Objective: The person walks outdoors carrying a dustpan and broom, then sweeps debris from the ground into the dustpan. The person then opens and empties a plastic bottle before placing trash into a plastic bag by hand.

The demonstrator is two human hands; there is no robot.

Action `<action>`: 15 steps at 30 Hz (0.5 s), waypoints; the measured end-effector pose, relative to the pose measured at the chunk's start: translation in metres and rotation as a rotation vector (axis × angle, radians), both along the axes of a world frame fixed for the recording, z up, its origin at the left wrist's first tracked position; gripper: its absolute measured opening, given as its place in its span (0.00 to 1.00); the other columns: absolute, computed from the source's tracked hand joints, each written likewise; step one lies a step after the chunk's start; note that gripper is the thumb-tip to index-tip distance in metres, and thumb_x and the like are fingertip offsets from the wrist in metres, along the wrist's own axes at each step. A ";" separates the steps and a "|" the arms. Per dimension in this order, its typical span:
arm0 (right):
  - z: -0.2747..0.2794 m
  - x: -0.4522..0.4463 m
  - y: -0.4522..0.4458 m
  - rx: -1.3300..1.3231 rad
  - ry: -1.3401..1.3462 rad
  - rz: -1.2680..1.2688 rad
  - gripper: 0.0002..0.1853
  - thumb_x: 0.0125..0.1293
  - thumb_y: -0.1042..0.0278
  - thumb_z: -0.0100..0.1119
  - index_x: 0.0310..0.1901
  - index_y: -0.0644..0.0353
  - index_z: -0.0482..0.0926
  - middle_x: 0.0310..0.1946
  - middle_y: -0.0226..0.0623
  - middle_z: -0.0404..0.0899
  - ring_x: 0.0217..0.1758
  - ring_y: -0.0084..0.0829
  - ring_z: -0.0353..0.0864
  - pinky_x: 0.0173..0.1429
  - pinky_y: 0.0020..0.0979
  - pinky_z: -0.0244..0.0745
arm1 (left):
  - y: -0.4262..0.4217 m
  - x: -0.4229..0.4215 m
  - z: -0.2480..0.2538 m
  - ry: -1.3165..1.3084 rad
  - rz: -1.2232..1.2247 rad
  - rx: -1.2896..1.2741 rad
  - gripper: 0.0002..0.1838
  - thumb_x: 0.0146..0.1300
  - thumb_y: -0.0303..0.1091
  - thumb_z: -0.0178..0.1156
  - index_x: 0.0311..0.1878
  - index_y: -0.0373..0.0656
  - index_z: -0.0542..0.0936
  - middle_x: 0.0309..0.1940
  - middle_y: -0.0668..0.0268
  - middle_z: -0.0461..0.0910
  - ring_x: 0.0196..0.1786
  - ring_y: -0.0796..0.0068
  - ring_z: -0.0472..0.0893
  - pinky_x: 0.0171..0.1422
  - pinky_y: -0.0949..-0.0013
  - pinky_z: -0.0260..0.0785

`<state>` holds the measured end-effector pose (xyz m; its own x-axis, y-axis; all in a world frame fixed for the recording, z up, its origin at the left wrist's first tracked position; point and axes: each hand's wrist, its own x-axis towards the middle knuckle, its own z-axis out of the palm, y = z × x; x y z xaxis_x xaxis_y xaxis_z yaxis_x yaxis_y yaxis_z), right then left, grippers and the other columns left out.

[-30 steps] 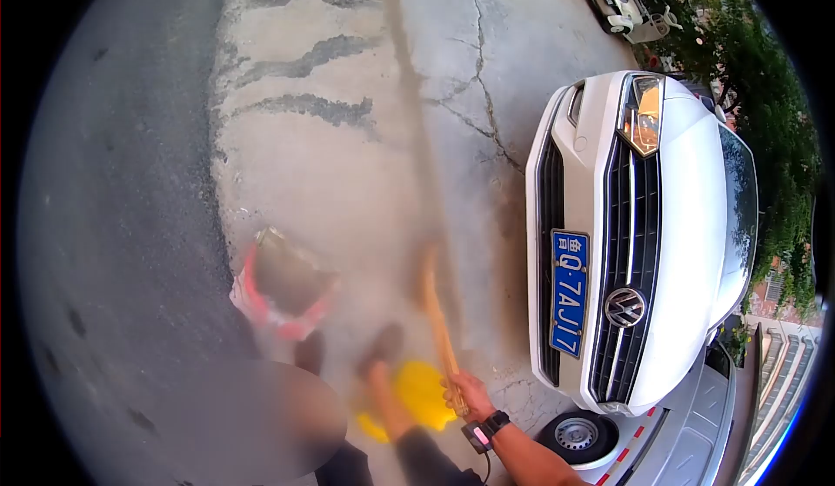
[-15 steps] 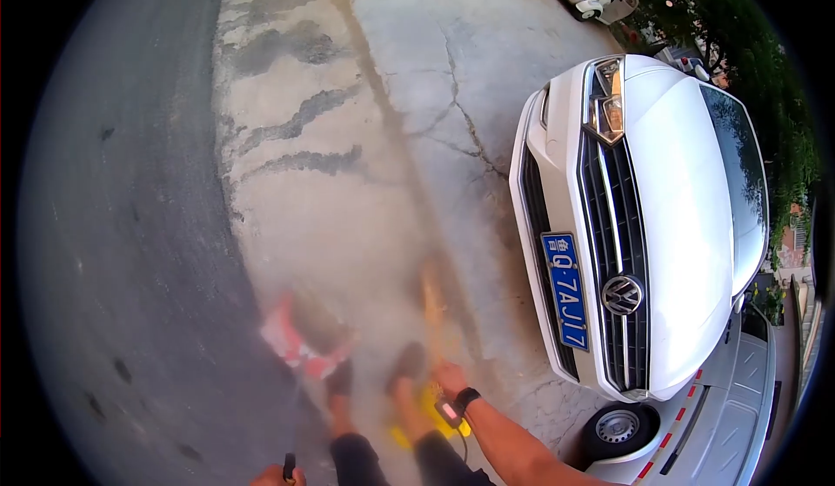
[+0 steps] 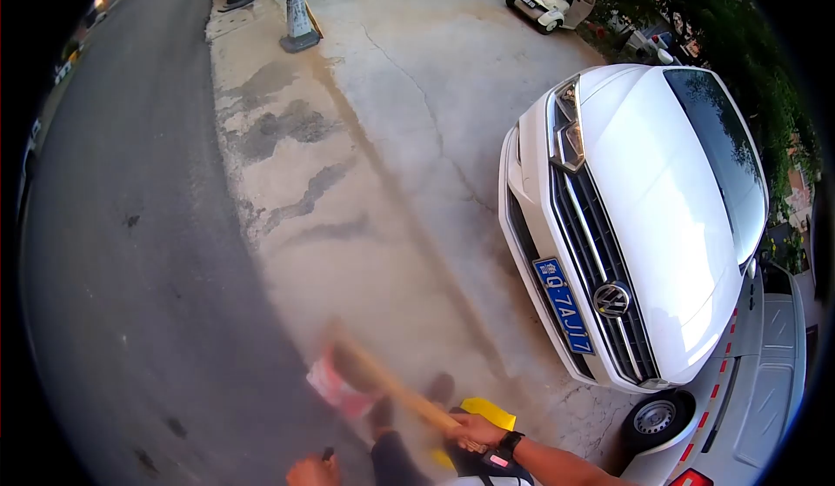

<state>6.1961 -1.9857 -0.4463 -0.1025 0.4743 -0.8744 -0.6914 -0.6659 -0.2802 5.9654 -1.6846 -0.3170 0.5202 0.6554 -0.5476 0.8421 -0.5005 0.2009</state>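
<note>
The wooden stick (image 3: 407,395) has swung leftward, slanting from my right hand (image 3: 477,431), closed round it, ahead toward the red-and-white pan (image 3: 341,390), nearer my left hand (image 3: 311,472), which grips a dark handle (image 3: 328,455)

Daylit; heavy fisheye, lower ctr blurred.

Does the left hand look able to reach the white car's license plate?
Probably not: the left hand is around a black handle, and the license plate is well off beyond the right hand.
</note>
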 end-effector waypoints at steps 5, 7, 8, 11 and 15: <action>0.025 0.067 0.001 -0.023 -0.276 -0.113 0.30 0.72 0.69 0.59 0.73 0.55 0.64 0.39 0.31 0.79 0.26 0.19 0.77 0.28 0.22 0.75 | 0.045 0.060 0.050 0.058 0.062 0.003 0.20 0.65 0.51 0.62 0.35 0.40 0.85 0.32 0.48 0.84 0.37 0.41 0.83 0.41 0.45 0.75; 0.052 0.107 0.024 0.007 -0.413 -0.153 0.29 0.71 0.68 0.60 0.72 0.54 0.65 0.39 0.30 0.78 0.26 0.19 0.77 0.26 0.23 0.74 | 0.064 0.101 0.062 0.073 0.051 0.001 0.20 0.64 0.50 0.61 0.37 0.40 0.85 0.33 0.47 0.84 0.39 0.41 0.84 0.43 0.44 0.76; 0.036 0.124 0.019 -0.021 -0.427 -0.186 0.29 0.71 0.68 0.60 0.72 0.53 0.65 0.37 0.30 0.78 0.25 0.19 0.76 0.26 0.24 0.74 | 0.072 0.118 0.057 0.007 0.064 0.065 0.19 0.62 0.47 0.64 0.32 0.37 0.83 0.28 0.48 0.82 0.34 0.42 0.82 0.38 0.46 0.73; -0.008 0.180 0.021 -0.166 -0.515 -0.222 0.28 0.70 0.68 0.60 0.70 0.51 0.67 0.32 0.29 0.76 0.23 0.20 0.75 0.25 0.26 0.74 | 0.095 0.179 0.042 -0.115 0.107 0.177 0.20 0.55 0.43 0.71 0.23 0.34 0.78 0.20 0.50 0.79 0.26 0.43 0.80 0.30 0.49 0.68; -0.031 0.235 0.044 -0.344 -0.590 -0.281 0.24 0.68 0.70 0.60 0.65 0.50 0.72 0.26 0.29 0.74 0.19 0.21 0.72 0.21 0.28 0.71 | 0.140 0.267 0.045 -0.073 0.052 0.161 0.20 0.53 0.46 0.72 0.22 0.36 0.80 0.21 0.50 0.80 0.29 0.42 0.81 0.32 0.48 0.71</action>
<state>6.4314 -1.9417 -0.4775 0.5157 0.1028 -0.8506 -0.6479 -0.6027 -0.4657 6.2327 -1.5446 -0.2719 0.5180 0.7584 -0.3957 0.8537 -0.4874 0.1833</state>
